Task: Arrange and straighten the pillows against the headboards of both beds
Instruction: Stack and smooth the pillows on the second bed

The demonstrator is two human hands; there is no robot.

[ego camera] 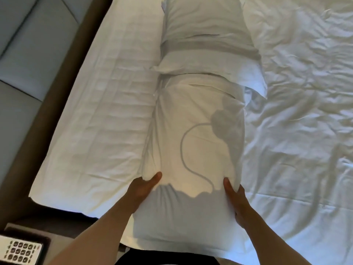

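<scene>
Near pillow: left hand and right hand clamp its sides, fingers pinched into fabric. Risk: shoving it forward likely skews the far pillow away from the headboard.

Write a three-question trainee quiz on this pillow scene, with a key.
1. True or false: both hands grip the near pillow.
2. Which side is the padded headboard on: A left, B right?
3. Fill in: the far pillow lies ___ the near one, along the headboard.

Key: 1 true: left hand and right hand clasp its sides. 2 A. 3 beyond.
</scene>
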